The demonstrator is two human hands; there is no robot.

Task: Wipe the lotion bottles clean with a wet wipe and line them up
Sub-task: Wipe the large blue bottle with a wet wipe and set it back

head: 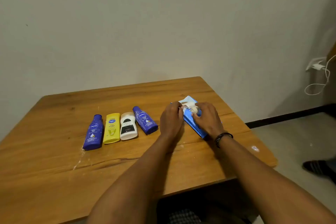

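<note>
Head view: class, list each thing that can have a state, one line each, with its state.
Left blue bottle: lying flat, in the row.
Yellow bottle: lying flat, in the row.
White bottle: lying flat, in the row.
Right blue bottle: lying flat, skewed.
Pack: flap peeled open.
Left hand: pinches the pack's flap.
Right hand: holds the pack down.
Table: streaked white.

Wooden bench (pixel 127 169), grain lines, white smears. Plain pale wall (pixel 127 23) beyond the right grip (pixel 205 118). Well right of it: grey floor (pixel 291 142), black skirting (pixel 291 116), white charger (pixel 317 67) and looped cable (pixel 316 87) on wall. Dim light.
</note>
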